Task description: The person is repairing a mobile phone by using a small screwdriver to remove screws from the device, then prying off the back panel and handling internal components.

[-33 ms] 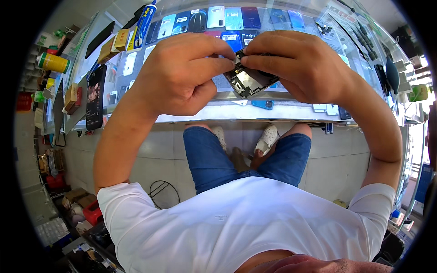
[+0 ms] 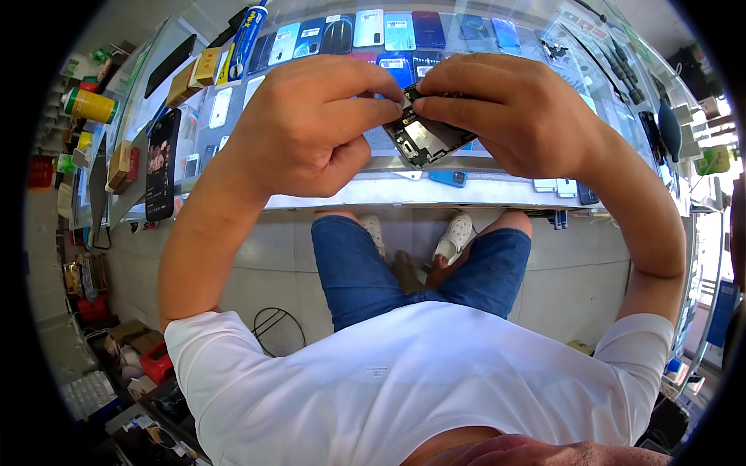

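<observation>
An opened smartphone [image 2: 427, 138] with its black frame and silvery inner parts bared is tilted over the glass counter, between my hands. My left hand [image 2: 315, 128] is closed, thumb and forefinger pinching at the phone's far left corner, the other fingers curled in. From the right, my right hand [image 2: 517, 116] reaches over the phone, its thumb and fingertips pressed together at the same far end. Whether a small part sits between the fingertips is hidden. The phone's right side is partly covered by my right fingers.
Several phones, a white one [image 2: 369, 29] among them, lie in rows under the glass counter top [image 2: 342, 163]. At left stand a dark phone with a lit screen [image 2: 162, 167], small boxes [image 2: 208, 67] and a blue-yellow glue tube [image 2: 247, 43]. A black blower bulb [image 2: 670, 128] is at right.
</observation>
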A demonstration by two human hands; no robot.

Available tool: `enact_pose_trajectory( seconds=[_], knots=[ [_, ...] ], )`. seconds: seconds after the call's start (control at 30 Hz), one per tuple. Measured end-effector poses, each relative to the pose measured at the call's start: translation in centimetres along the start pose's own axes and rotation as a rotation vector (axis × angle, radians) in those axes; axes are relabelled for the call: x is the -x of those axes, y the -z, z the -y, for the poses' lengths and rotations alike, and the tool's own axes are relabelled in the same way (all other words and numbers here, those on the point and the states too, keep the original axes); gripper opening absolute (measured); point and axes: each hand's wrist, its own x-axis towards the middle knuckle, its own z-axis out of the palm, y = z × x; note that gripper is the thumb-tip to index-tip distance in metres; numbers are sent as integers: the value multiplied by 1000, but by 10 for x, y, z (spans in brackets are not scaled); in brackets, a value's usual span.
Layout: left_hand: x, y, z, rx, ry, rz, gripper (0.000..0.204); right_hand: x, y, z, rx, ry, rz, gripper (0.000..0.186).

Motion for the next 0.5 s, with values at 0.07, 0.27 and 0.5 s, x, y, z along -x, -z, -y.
enact_pose_trajectory(
  seconds=[0.07, 0.27, 0.5],
  knots=[
    [-1, 0, 0, 16, -1, 6, 37, -1, 2, 3, 32, 13, 16, 35],
    [3, 0, 1, 29, -7, -4, 37, -4, 5, 15, 129, 4, 68, 32],
    [4, -1, 3, 33, -15, -14, 36, -10, 8, 20, 187, 46, 83, 29]
  ],
)
